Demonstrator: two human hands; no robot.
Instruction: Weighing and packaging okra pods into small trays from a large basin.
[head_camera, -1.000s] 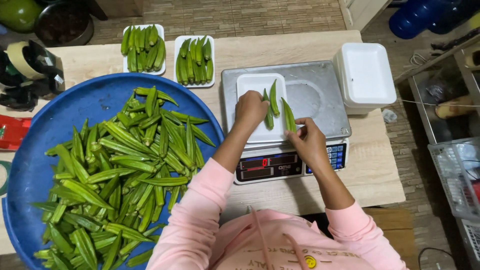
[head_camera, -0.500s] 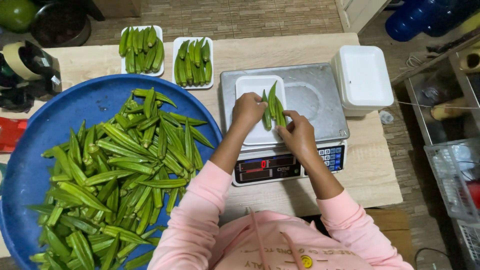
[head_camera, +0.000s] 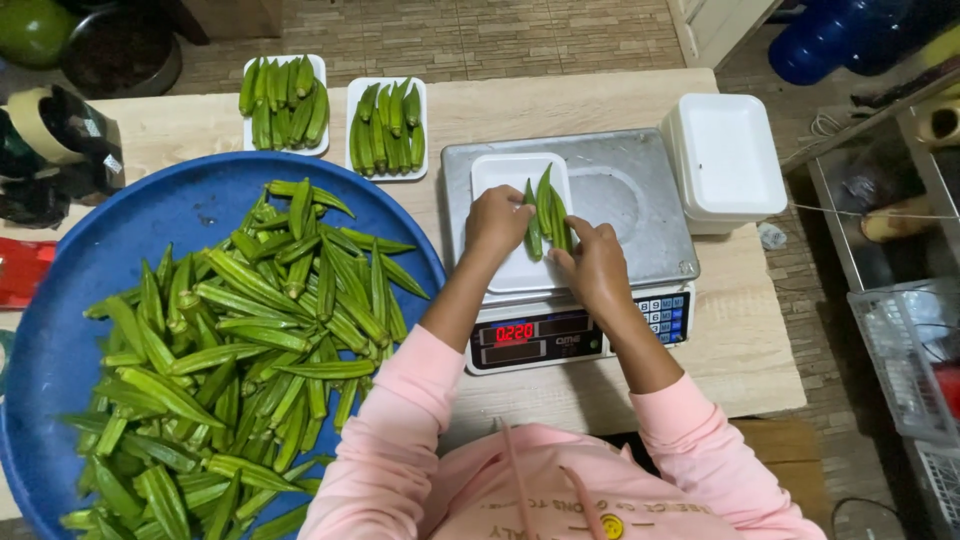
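Compared with a second ago, both hands have drawn closer together over the scale (head_camera: 640, 190), and the okra pods (head_camera: 545, 212), then fanned apart above the white tray (head_camera: 510, 175), now lie bunched side by side on it. The left hand (head_camera: 495, 222) curls its fingers against the pods' left side; the right hand (head_camera: 597, 268) pinches their lower ends.

The wooden surface (head_camera: 745, 340) carries a big blue basin (head_camera: 180, 215) heaped with loose okra (head_camera: 240, 350), the scale beside it, a stack of empty white trays (head_camera: 725, 160) to the right, and two filled trays (head_camera: 285, 105) at the far edge. Beyond lies a tiled floor (head_camera: 480, 35); blue bottles (head_camera: 850, 40) stand at the upper right.
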